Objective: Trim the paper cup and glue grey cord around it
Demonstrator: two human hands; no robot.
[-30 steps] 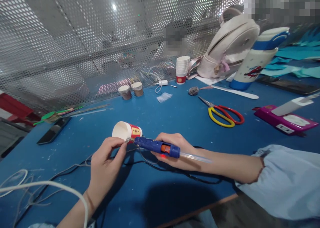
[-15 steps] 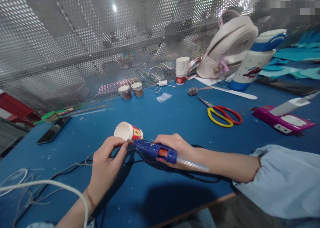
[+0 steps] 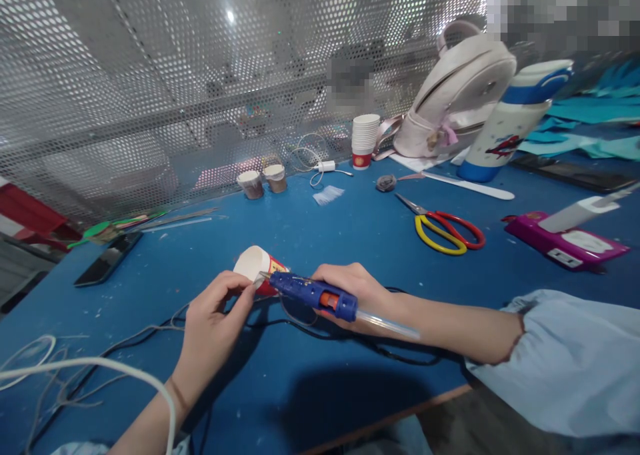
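Presently, the left hand (image 3: 217, 315) pinches a thin grey piece (image 3: 259, 280), too small to identify, between thumb and forefinger. Just beyond these fingertips, a paper cup (image 3: 251, 262) lies on its side on the worktop (image 3: 310, 225). A blue glue gun (image 3: 300, 290), gripped by the right hand (image 3: 357, 285), points toward them; beyond that hand lie scissors (image 3: 440, 243).

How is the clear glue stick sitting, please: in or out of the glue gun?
In: the glue stick enters the rear of the glue gun, its tail protruding.

Glue gun (image 3: 300, 288): smooth plastic. Cup (image 3: 250, 262): matt paper. Panel (image 3: 150, 75): perforated metal. Sleeve (image 3: 565, 362): cloth.
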